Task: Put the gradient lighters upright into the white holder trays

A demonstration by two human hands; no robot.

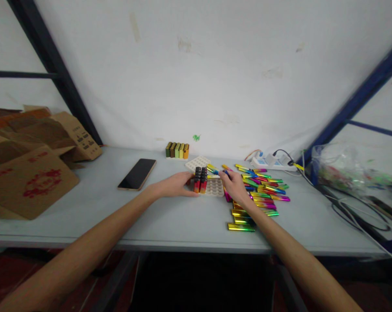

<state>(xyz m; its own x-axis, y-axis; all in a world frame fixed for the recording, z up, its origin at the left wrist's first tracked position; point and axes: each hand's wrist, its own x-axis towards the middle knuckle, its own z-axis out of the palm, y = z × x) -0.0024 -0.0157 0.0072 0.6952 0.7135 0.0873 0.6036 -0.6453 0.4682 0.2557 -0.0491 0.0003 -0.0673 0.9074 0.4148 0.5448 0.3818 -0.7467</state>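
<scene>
A white tray with rows of round holes lies on the table, its left part filled with upright red lighters with black tops. My left hand is at the tray's left end, thumb along the near side and fingers behind the lighters, steadying the tray. My right hand is above the tray's right end, with a blue lighter pinched between thumb and fingers. Under and beyond the right hand lie many shiny multicoloured lighters, loose on their sides.
Behind stand a block of green and yellow lighters and another white tray. A phone lies left, near cardboard boxes. At right are a power strip, cables and a clear plastic bag. The table's front edge is near me.
</scene>
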